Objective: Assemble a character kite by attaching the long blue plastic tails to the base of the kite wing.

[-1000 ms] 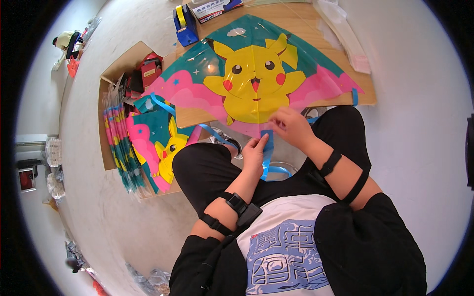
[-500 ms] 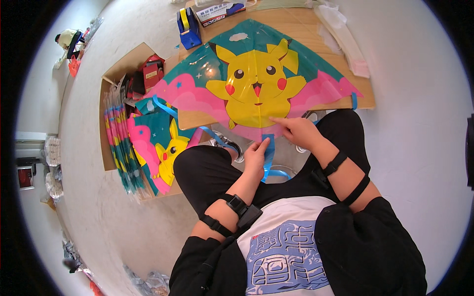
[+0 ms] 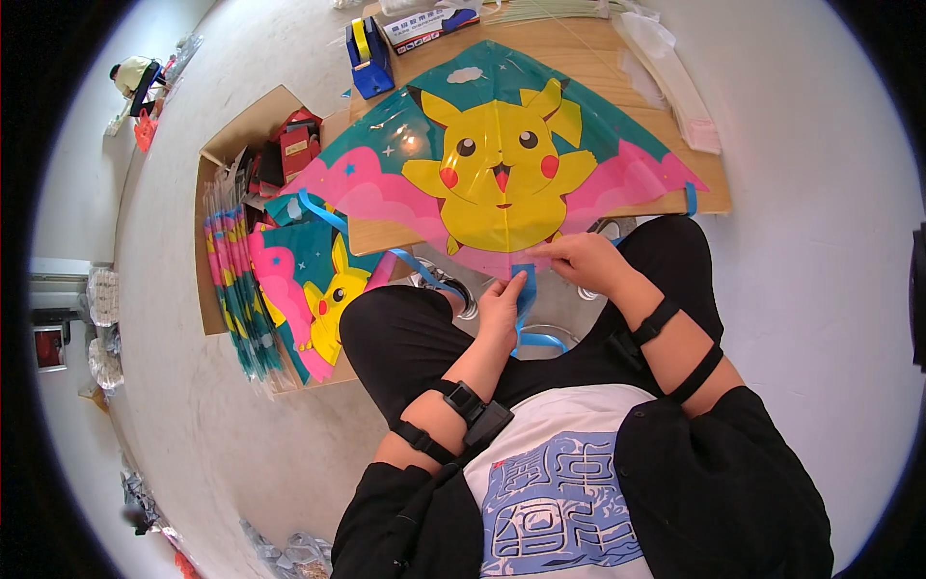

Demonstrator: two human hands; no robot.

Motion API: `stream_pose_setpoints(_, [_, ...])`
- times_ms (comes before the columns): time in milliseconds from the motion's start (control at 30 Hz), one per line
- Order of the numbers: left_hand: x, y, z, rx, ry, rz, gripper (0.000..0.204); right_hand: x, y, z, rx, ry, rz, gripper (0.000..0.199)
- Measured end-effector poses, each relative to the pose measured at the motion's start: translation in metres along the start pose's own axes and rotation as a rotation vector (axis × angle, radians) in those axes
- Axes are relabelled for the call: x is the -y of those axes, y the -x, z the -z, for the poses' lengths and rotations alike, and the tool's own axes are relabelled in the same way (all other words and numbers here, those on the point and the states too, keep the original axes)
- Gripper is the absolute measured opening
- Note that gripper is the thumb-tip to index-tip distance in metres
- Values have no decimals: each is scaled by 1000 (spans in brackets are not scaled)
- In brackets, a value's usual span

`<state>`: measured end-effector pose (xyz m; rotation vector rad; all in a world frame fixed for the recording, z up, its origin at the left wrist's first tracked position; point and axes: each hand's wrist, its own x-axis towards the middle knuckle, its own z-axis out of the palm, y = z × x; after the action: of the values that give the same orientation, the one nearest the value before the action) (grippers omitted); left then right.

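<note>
A diamond-shaped plastic kite (image 3: 503,217) with a yellow cartoon animal on green and pink lies across the table, its lower tip hanging over the near edge. A blue ribbon tail (image 3: 526,307) hangs from that tip. My left hand (image 3: 499,307) pinches the tip where the ribbon joins, thumb on top; the fingers beneath are partly hidden. My right hand (image 3: 590,262) has its index finger stretched onto the kite's lower edge just above the ribbon, the other fingers curled. Its thumb is hard to see.
A blue tape dispenser (image 3: 369,60) and a printed carton (image 3: 431,29) stand at the back of the wooden table (image 3: 386,236). To the left, a cardboard box (image 3: 241,125) holds red packets and several bundled kites (image 3: 236,280). A long white strip of material (image 3: 675,82) lies at the table's right.
My right index finger has slid down the kite from the yellow figure to the lower edge by the ribbon. My left hand keeps its pinch.
</note>
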<state>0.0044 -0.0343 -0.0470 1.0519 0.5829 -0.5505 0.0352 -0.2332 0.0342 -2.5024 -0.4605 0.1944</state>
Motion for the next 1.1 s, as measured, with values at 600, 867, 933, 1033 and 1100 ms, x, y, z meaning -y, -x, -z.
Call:
stream_pose_setpoints(600, [-3,-7,-7,-93,-32,-14,36,4,2,-9,-106,-152,-42,20])
stream_pose_setpoints(867, [-7,-17,-16,-69,119,-65,30,-2,11,-1,-122,-182,-66,11])
stream_pose_setpoints(933, [-6,-19,-18,-72,112,-79,24,-3,15,1,-126,-190,-95,11])
stream_pose_setpoints(1033, [-7,-18,-19,-85,69,-104,24,-8,19,3,-88,-176,-124,12])
stream_pose_setpoints(1100, [-8,-15,-21,-90,79,-91,24,-12,21,3,-67,-200,-118,13])
